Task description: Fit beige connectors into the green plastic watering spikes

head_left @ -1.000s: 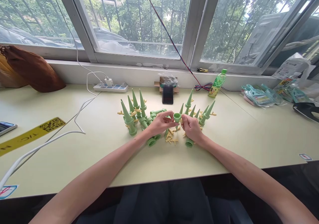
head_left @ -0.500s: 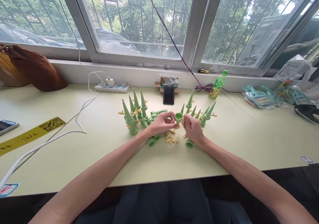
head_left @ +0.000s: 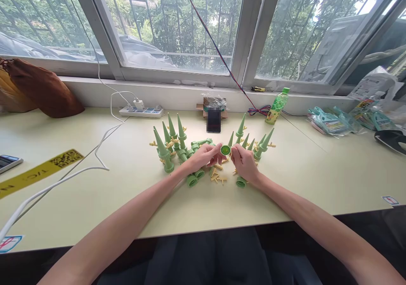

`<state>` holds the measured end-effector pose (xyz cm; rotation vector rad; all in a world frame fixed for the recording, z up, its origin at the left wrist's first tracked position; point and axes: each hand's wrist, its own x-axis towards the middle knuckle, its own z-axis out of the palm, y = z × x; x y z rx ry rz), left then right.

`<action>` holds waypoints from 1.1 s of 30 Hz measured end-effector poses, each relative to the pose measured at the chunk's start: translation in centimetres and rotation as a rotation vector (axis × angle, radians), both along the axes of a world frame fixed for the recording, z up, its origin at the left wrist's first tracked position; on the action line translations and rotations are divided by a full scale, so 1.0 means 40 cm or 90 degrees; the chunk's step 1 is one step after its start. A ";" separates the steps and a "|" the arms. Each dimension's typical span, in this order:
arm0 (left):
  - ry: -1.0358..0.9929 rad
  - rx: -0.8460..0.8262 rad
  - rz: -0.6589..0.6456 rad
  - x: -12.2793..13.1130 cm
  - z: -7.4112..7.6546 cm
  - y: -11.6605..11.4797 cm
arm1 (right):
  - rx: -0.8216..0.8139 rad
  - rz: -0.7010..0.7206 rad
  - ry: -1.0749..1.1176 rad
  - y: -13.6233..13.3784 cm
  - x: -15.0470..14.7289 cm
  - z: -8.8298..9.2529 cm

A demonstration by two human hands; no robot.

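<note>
A green plastic watering spike [head_left: 225, 150] is in my left hand [head_left: 207, 154], its round open threaded end facing me. My right hand [head_left: 244, 161] pinches a small yellow valve against the spike's right side; the fingers hide nearly all of it. Beneath the hands lie several loose yellow valves [head_left: 215, 176]. Upright spikes with yellow valves fitted stand in a group on the left [head_left: 163, 149] and another on the right [head_left: 261, 147]. More green spikes [head_left: 192, 180] lie on their sides by my left wrist. One green cap-like end [head_left: 241, 182] shows beside my right wrist.
Behind the hands, a phone [head_left: 213, 120] leans on a small box. A green-capped drink bottle [head_left: 277, 106] and coiled wires [head_left: 259, 110] are at the back right. A power strip [head_left: 141, 112] with a white cable sits back left. Bagged items [head_left: 331, 122] lie far right.
The spike has tipped so its open end faces me more squarely, and moved slightly left. My left fingers have curled beneath it. My right hand stays pinched at its side.
</note>
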<state>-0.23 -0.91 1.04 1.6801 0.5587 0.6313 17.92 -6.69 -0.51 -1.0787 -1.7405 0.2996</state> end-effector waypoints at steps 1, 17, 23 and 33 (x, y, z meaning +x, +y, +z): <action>-0.003 0.000 0.002 0.000 0.000 0.000 | -0.003 0.003 0.000 0.000 0.000 0.000; -0.015 0.059 0.024 -0.006 0.014 -0.017 | -0.031 -0.016 -0.012 0.006 0.003 -0.012; -0.027 0.148 0.030 0.000 0.025 -0.031 | -0.033 -0.017 -0.022 0.009 0.006 -0.008; -0.038 0.196 0.056 0.007 0.031 -0.040 | -0.025 -0.016 -0.046 0.011 0.008 -0.008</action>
